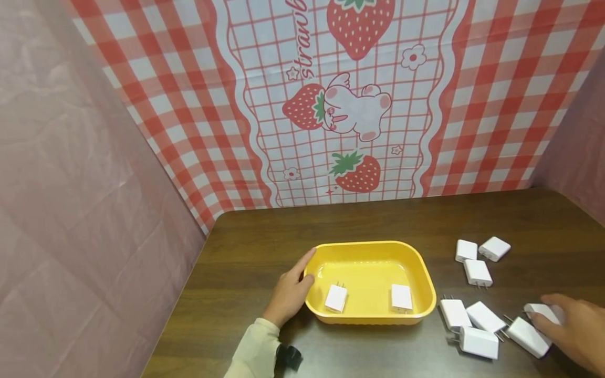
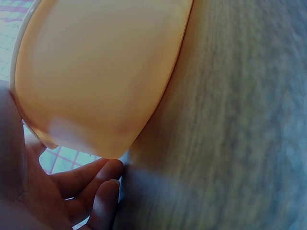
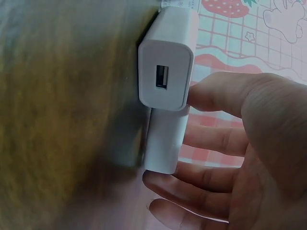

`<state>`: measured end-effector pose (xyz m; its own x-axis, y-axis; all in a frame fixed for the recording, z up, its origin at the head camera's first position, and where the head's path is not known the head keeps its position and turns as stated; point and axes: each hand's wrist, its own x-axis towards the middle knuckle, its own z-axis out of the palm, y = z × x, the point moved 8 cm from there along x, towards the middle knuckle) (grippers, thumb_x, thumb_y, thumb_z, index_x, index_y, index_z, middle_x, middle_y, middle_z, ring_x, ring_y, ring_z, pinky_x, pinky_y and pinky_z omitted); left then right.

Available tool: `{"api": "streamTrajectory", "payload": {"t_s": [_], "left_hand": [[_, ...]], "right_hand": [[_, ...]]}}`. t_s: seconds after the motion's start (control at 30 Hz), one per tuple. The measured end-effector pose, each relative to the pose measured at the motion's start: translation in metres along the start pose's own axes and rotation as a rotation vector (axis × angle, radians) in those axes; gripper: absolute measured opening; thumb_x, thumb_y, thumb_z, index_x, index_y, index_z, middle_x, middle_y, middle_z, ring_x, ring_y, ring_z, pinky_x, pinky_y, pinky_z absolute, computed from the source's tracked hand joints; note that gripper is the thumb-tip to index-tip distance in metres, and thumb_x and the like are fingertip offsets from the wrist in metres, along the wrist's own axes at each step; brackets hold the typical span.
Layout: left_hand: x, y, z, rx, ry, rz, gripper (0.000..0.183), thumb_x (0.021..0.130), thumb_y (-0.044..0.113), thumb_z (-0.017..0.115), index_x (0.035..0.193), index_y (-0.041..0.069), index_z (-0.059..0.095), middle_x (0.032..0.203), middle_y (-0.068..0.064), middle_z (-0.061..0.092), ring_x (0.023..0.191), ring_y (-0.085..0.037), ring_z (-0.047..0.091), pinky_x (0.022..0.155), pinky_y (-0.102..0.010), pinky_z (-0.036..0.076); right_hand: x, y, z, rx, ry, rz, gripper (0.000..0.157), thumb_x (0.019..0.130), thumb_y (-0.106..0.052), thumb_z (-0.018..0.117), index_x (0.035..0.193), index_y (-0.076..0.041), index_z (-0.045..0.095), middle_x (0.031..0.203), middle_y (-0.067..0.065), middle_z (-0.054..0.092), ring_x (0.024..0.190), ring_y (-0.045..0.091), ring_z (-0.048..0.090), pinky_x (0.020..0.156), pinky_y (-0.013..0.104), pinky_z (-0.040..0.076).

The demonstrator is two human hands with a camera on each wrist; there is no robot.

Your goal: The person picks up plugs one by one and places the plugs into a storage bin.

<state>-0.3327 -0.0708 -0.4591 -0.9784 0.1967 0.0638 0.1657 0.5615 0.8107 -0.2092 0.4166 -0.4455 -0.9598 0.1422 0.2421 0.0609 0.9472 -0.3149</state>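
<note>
A yellow plastic basin [image 1: 364, 319] sits on the table, with one white USB charger plug [image 1: 336, 298] at its left and another charger [image 1: 401, 297] at its right. My left hand [image 1: 289, 294] holds the basin's left end, thumb and index finger at the rim; in the left wrist view its other fingers bend against the outer wall. At the far right, my right hand [image 1: 574, 325] grips a white charger [image 1: 542, 312] between thumb and fingers, low at the table. Nearer the camera, another charger [image 3: 166, 76] with its USB port showing partly hides the gripped one in the right wrist view.
Several loose chargers [image 1: 479, 344] lie between the basin and my right hand, some with metal prongs showing. Behind them is a group of three chargers [image 1: 478, 273]. A strawberry-print checked cloth [image 1: 354, 105] hangs behind the brown wooden table [image 1: 264, 231].
</note>
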Motion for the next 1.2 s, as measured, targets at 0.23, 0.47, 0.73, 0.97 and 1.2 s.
{"api": "streamTrajectory", "payload": {"t_s": [0.23, 0.47, 0.73, 0.97, 1.2], "left_hand": [[0.000, 0.000, 0.001, 0.003, -0.007, -0.013, 0.057, 0.098, 0.027, 0.050, 0.150, 0.048, 0.041, 0.147, 0.006, 0.051, 0.117, -0.015, 0.055, 0.097, -0.045, 0.043], [0.000, 0.001, 0.000, -0.001, -0.006, -0.001, 0.057, 0.098, 0.026, 0.050, 0.151, 0.046, 0.041, 0.146, 0.004, 0.052, 0.115, -0.016, 0.056, 0.095, -0.046, 0.044], [0.001, 0.000, 0.001, -0.001, 0.000, 0.003, 0.057, 0.098, 0.026, 0.051, 0.151, 0.045, 0.042, 0.146, 0.004, 0.053, 0.112, -0.016, 0.056, 0.094, -0.046, 0.044], [0.000, 0.000, 0.000, -0.001, 0.004, 0.005, 0.057, 0.098, 0.026, 0.051, 0.150, 0.048, 0.042, 0.145, 0.004, 0.053, 0.111, -0.016, 0.056, 0.094, -0.045, 0.044], [0.000, 0.000, 0.000, 0.002, 0.006, 0.007, 0.057, 0.098, 0.026, 0.051, 0.150, 0.048, 0.042, 0.145, 0.004, 0.053, 0.111, -0.016, 0.056, 0.094, -0.046, 0.044]], "right_hand": [[0.004, -0.009, -0.009, 0.017, 0.097, -0.022, 0.036, 0.077, -0.017, 0.071, 0.096, 0.013, 0.063, 0.074, 0.040, 0.056, 0.062, 0.047, 0.056, 0.055, 0.049, 0.039], [0.005, -0.015, -0.010, -0.001, 0.099, 0.004, 0.040, 0.078, -0.017, 0.070, 0.100, 0.014, 0.062, 0.081, 0.044, 0.054, 0.068, 0.053, 0.056, 0.060, 0.053, 0.039], [0.002, -0.023, -0.013, 0.051, 0.142, -0.036, 0.037, 0.078, -0.018, 0.074, 0.100, 0.011, 0.064, 0.086, 0.044, 0.057, 0.076, 0.058, 0.056, 0.058, 0.049, 0.038], [0.004, -0.025, -0.010, 0.017, 0.094, -0.020, 0.042, 0.081, -0.026, 0.074, 0.103, 0.008, 0.064, 0.090, 0.044, 0.057, 0.077, 0.057, 0.058, 0.058, 0.051, 0.040], [0.007, -0.025, -0.009, -0.008, 0.051, 0.015, 0.049, 0.083, -0.031, 0.074, 0.109, 0.008, 0.061, 0.099, 0.046, 0.055, 0.086, 0.062, 0.055, 0.065, 0.061, 0.042]]}}
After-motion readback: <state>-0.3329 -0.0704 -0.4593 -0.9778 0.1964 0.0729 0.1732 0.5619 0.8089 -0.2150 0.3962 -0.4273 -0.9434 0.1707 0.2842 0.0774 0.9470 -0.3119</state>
